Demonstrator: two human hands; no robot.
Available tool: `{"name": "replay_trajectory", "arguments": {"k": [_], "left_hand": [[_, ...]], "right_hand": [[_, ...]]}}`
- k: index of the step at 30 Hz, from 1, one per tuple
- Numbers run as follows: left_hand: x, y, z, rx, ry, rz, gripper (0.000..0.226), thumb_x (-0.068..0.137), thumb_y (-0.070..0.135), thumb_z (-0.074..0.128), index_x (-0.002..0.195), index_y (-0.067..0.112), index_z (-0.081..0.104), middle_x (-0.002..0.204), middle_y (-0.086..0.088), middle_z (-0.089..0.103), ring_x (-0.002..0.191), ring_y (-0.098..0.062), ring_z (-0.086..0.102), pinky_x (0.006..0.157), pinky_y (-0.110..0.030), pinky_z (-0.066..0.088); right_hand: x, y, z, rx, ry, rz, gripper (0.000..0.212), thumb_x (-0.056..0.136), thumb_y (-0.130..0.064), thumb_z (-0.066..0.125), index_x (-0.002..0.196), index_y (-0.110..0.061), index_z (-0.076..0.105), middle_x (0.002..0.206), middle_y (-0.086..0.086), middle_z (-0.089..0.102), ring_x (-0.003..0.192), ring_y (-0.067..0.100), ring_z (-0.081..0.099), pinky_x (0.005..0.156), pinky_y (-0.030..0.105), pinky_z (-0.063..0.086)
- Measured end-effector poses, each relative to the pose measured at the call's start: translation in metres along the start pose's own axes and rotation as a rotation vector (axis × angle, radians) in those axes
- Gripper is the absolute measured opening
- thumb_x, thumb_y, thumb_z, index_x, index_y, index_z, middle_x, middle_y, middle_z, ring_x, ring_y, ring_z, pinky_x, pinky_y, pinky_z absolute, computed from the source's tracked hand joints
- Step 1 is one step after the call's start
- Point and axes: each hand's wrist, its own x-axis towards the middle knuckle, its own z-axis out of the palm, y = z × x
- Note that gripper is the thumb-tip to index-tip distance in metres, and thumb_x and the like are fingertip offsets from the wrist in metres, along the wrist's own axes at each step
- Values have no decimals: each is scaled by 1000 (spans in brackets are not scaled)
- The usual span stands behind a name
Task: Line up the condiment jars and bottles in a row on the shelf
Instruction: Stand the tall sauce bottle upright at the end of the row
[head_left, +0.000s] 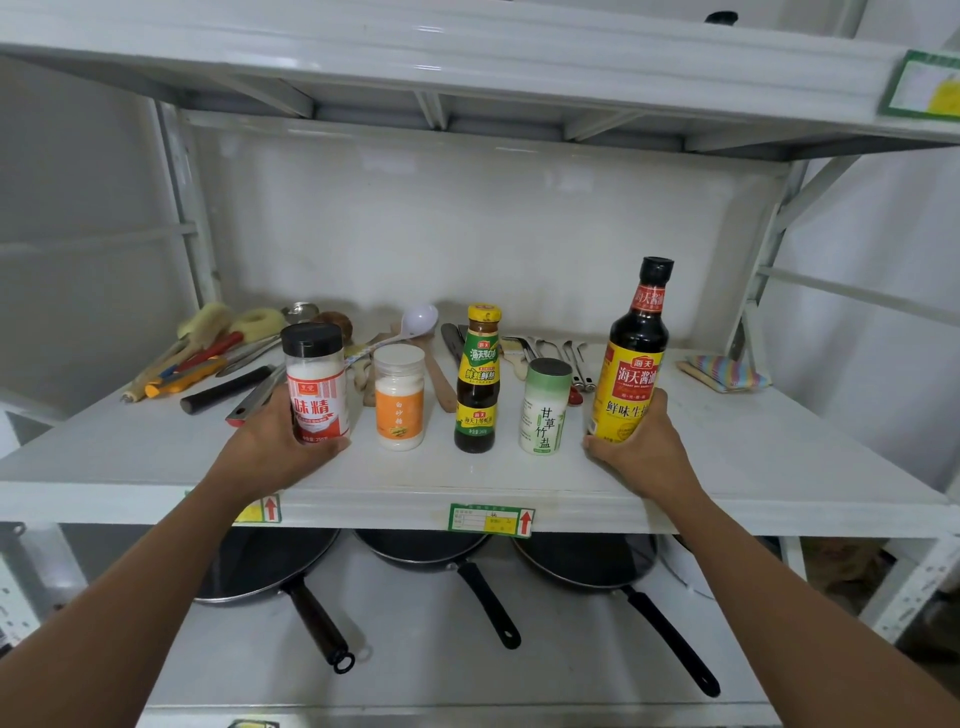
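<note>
Several condiment containers stand upright in a row near the front of the white shelf (779, 467). My left hand (270, 447) grips the black-capped jar with a red label (317, 384) at the left end. To its right stand an orange-labelled white jar (399, 397), a small dark sauce bottle with a yellow cap (478, 379) and a green-capped white salt shaker (544, 408). My right hand (636, 449) holds the base of the tall soy sauce bottle (636, 353) at the right end.
Behind the row lie brushes, knives, spatulas, a white ladle (415, 325) and metal tongs (574, 358). A folded striped cloth (727, 373) sits at the right back. Three black pans (436, 556) rest on the shelf below. Another shelf hangs overhead.
</note>
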Motion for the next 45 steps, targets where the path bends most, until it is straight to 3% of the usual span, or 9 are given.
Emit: {"name": "replay_trajectory", "arguments": {"k": [29,45], "left_hand": [[-2,7,1,-30,21,4,96,81,37,86,156,27,27,155,-5,48,139,-32,51,111,-53,46],[-6,10,2,-17,48,-1,98,79,36,89,155,24,29,153,-8,50,137,-32,53,109,-51,46]], "right_hand": [[-3,-3,2,-2,10,-2,83,79,-29,91,140,-20,36,119,0,55,103,19,59,75,28,47],[-4,-8,-1,27,-7,21,94,73,-32,95,144,-19,34,127,5,57,111,23,62,83,33,51]]}}
